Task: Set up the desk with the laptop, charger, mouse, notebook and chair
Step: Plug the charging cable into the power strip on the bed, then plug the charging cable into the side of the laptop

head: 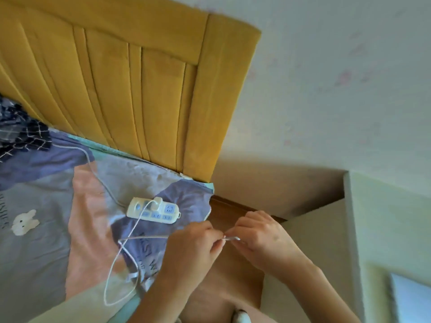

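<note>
Charger step in hand. Left hand [193, 248] and right hand [261, 236] each pinch the white charger cable [130, 231] near its connector end, just off the bed edge. Cable loops back over the bedsheet [46, 199] to a charger plug [156, 203] seated in the power strip [152, 212]. Next, probably: free the plug, carry the charger to the desk, which is not in view.

I pinch the white charger cable [130, 231] between my left hand [194, 249] and right hand [258, 234], near the bed's right edge. Its plug sits in the white power strip [152, 210] on the patterned bedsheet [46, 194], below the yellow headboard [130, 73].
</note>
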